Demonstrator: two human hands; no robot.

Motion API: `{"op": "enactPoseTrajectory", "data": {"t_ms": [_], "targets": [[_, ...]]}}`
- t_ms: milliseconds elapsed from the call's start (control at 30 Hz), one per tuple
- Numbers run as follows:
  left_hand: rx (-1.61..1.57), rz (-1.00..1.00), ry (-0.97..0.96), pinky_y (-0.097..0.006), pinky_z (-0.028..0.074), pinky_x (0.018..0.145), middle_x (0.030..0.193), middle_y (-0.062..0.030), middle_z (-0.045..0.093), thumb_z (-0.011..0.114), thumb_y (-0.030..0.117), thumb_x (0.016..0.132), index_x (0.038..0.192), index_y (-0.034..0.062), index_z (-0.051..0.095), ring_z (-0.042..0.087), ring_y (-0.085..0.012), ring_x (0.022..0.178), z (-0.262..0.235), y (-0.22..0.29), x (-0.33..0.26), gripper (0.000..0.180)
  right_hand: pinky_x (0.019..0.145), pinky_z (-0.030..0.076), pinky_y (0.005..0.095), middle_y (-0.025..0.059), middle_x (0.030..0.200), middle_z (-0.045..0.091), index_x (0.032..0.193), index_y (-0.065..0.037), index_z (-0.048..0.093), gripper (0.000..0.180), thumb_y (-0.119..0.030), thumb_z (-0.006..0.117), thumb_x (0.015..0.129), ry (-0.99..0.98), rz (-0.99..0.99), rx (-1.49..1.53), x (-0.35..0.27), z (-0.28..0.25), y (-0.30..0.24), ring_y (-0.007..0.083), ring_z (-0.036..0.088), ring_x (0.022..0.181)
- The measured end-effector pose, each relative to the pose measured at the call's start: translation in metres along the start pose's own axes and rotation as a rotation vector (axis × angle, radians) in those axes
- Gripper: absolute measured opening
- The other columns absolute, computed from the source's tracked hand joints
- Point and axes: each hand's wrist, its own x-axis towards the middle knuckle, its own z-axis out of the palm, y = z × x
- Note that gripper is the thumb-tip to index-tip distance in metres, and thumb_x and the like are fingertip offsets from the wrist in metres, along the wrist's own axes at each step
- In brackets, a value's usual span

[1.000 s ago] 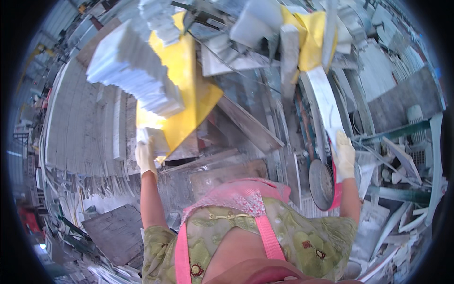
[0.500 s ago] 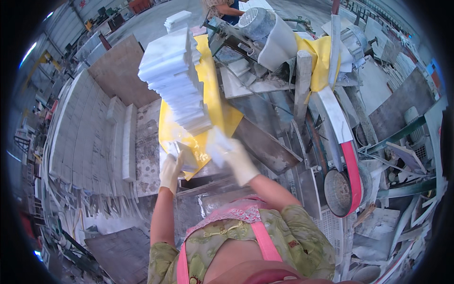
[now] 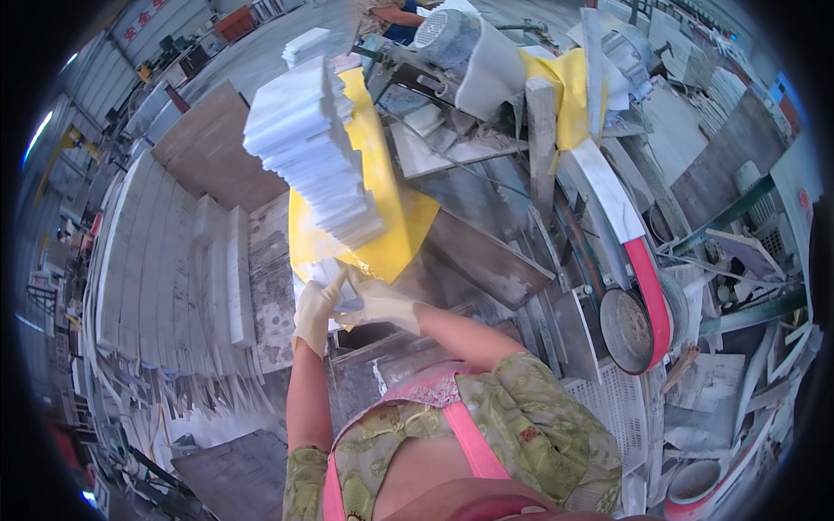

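My left hand [image 3: 316, 306], in a pale glove, grips a small white stone tile [image 3: 350, 297] at the near end of a yellow sheet [image 3: 395, 230]. From the other side my right hand [image 3: 380, 304], gloved too, closes on the tile, its fingers touching its right side. Glove and fingers cover much of the tile, so I cannot tell whether there is one piece or more. Just beyond my hands a tall, uneven stack of white marble tiles [image 3: 304, 143] stands on the yellow sheet.
At left is a wall of stacked pale stone strips [image 3: 152, 260] with a brown board [image 3: 213, 148] behind. To the right stands a belt machine with a red belt [image 3: 650, 300] and round wheel [image 3: 625, 330]. A motor [image 3: 447, 33] and a person [image 3: 391, 16] are farther off.
My right hand, blurred before with a white piece beside the stack, has come left and nearer to meet my left hand. The left hand has barely moved.
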Motion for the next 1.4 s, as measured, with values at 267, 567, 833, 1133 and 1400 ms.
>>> {"op": "enactPoseTrajectory", "data": {"t_ms": [267,567,833,1133,1400], "targets": [[-0.040,-0.057,0.346,-0.043,0.049,0.092,0.110,-0.0294,0.069,0.072,0.050,0.080,0.120,-0.0118,0.058,0.067,-0.0389,0.106,0.034,0.020,-0.027,0.075,0.104,0.043,0.0445,0.0154,0.122,0.065,0.127,-0.007,0.065,0.047,-0.037,0.063,0.091,0.141,-0.178,-0.330,-0.070,-0.100,0.029,0.0339,0.053,0.121],[0.010,-0.046,0.364,-0.047,0.047,0.094,0.112,-0.0328,0.067,0.072,0.053,0.082,0.119,-0.0081,0.057,0.065,-0.0441,0.108,0.038,0.010,-0.016,0.073,0.096,0.050,0.0468,0.0228,0.117,0.068,0.128,-0.007,0.067,0.039,-0.020,0.062,0.091,1.055,0.602,-0.694,-0.324,-0.345,0.124,0.0390,0.064,0.110],[-0.109,-0.018,0.346,-0.047,0.048,0.094,0.115,-0.0355,0.066,0.068,0.054,0.084,0.124,-0.0088,0.054,0.066,-0.0450,0.106,0.042,-0.034,0.021,0.076,0.122,0.026,0.0476,0.0153,0.160,0.037,0.157,-0.007,0.032,0.091,-0.021,0.078,0.080,0.517,0.652,-1.218,-0.376,-0.381,0.144,0.0304,0.032,0.150],[-0.337,-0.105,0.283,-0.037,0.051,0.081,0.124,-0.0196,0.061,0.074,0.050,0.084,0.141,-0.0067,0.046,0.062,-0.0274,0.107,0.043,-0.013,-0.001,0.085,0.122,0.024,0.0549,0.0119,0.161,0.036,0.156,-0.009,0.033,0.087,-0.022,0.077,0.082,0.500,0.642,-1.325,-0.360,-0.394,0.156,0.0294,0.033,0.149],[-0.284,-0.138,0.335,-0.035,0.050,0.068,0.122,-0.0186,0.062,0.074,0.048,0.083,0.139,-0.0023,0.049,0.065,-0.0256,0.096,0.039,-0.026,0.020,0.079,0.119,0.033,0.0470,0.0191,0.153,0.046,0.150,-0.002,0.041,0.067,-0.021,0.063,0.090,0.558,0.597,-1.280,-0.345,-0.408,0.163,0.0294,0.044,0.143]]}}
